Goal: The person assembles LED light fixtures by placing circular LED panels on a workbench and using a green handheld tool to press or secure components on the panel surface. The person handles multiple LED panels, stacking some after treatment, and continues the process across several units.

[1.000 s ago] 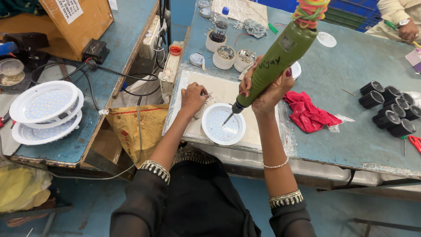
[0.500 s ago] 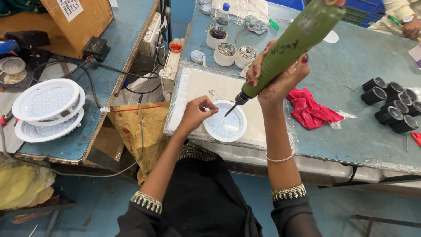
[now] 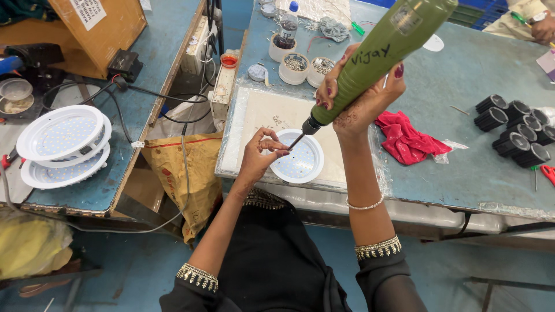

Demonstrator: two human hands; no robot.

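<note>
I see my left hand [image 3: 261,155] pinching the bit tip with narrowed fingers over the round white lamp disc [image 3: 298,163] on the pale mat [image 3: 260,115]; right hand [image 3: 358,95] grips the green electric screwdriver [image 3: 381,55]; beyond, white cups [image 3: 293,68] hold screws on the blue table [image 3: 462,98]

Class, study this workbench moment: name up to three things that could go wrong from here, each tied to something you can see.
1. The left hand pinches right beside the bit of the green cylindrical power screwdriver; a slip could jab a finger.
2. The round white LED light panel lies near the bench edge, unclamped, so it may shift.
3. The right hand holds the tool tilted, so the bit might skid off.
</note>
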